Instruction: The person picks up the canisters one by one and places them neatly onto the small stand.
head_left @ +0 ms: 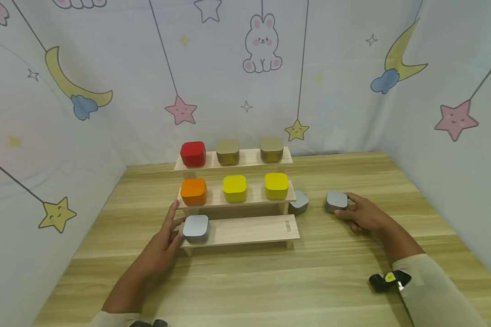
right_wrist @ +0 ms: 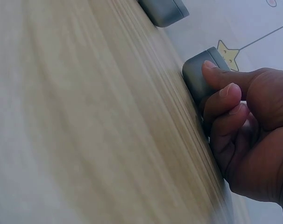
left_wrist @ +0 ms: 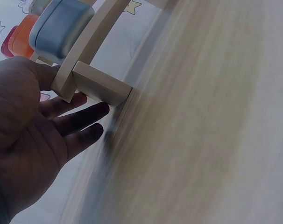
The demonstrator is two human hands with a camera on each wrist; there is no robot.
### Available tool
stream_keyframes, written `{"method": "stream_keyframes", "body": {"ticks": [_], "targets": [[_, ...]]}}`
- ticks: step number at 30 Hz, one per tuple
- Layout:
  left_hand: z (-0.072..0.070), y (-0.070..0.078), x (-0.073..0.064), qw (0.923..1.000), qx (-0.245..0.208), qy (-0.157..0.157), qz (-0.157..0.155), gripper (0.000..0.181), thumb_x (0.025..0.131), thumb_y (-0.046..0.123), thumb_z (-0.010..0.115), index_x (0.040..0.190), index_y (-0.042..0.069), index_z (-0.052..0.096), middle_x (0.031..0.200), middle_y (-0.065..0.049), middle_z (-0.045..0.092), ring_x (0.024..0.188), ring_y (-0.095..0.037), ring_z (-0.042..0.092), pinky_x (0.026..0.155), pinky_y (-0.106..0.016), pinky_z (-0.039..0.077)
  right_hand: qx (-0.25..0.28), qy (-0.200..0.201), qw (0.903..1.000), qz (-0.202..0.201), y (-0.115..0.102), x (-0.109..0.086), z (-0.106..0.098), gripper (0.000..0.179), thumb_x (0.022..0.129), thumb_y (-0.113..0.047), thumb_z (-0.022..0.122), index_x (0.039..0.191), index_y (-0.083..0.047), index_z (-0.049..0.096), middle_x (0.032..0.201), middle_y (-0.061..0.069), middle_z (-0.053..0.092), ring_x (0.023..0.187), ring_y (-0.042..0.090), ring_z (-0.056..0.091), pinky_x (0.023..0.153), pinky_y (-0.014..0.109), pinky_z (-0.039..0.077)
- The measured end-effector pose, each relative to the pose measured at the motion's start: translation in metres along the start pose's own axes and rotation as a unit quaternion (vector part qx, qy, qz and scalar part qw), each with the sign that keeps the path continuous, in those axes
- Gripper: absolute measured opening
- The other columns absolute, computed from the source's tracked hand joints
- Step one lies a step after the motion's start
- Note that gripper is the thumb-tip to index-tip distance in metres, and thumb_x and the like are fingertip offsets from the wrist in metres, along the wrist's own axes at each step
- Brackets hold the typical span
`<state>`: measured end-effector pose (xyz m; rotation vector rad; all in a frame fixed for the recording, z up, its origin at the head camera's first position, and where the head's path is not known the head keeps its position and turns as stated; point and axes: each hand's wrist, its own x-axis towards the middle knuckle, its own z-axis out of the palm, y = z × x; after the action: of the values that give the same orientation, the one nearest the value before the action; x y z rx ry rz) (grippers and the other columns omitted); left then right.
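A wooden three-step rack [head_left: 249,230] bears small rounded-square lidded tins. At the left end of its lowest step sits a grey tin [head_left: 196,228]. My left hand [head_left: 163,243] is at that end, thumb beside the tin, fingers spread along the rack's side; the left wrist view shows these fingers [left_wrist: 81,116] fairly straight near the step's leg. On the table to the right, my right hand [head_left: 364,213] pinches another grey tin [head_left: 336,201] between thumb and fingers. The right wrist view shows the thumb on this tin's [right_wrist: 197,77] side, with the tin low at the tabletop.
A third grey tin [head_left: 298,203] lies behind the rack's right end, partly hidden. The middle step holds an orange tin [head_left: 194,191] and two yellow tins [head_left: 235,188]. The top step has a red tin [head_left: 193,154] and two gold tins [head_left: 227,152]. A patterned curtain [head_left: 335,54] encloses the table.
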<state>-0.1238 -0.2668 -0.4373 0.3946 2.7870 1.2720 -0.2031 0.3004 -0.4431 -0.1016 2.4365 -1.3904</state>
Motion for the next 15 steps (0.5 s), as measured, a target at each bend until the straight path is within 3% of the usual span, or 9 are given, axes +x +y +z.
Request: {"method": "stream_keyframes", "body": {"ticks": [6, 15], "targets": [[0.0001, -0.0006, 0.0000, 1.0000, 0.000, 0.001, 0.005, 0.092, 0.116, 0.008, 0.049, 0.175, 0.042, -0.013, 0.170, -0.031, 0.043, 0.143, -0.051, 0.061, 0.118, -0.063, 0.048, 0.005, 0.008, 0.9999, 0.004, -0.0008, -0.0015, 0.0004, 0.094, 0.111, -0.026, 0.066, 0.175, 0.001, 0.003, 0.102, 0.008, 0.073, 0.055, 0.009, 0.052, 0.050, 0.027, 0.047], [-0.0001, -0.0010, -0.0001, 1.0000, -0.002, 0.002, 0.009, 0.092, 0.116, 0.008, 0.048, 0.174, 0.042, -0.014, 0.170, -0.030, 0.042, 0.143, -0.051, 0.060, 0.118, -0.063, 0.049, 0.034, 0.015, 0.9993, -0.006, -0.0016, -0.0026, -0.0018, 0.077, 0.113, -0.027, 0.063, 0.171, -0.001, 0.020, 0.099, 0.005, 0.071, 0.057, 0.010, 0.054, 0.054, 0.029, 0.052]]}}
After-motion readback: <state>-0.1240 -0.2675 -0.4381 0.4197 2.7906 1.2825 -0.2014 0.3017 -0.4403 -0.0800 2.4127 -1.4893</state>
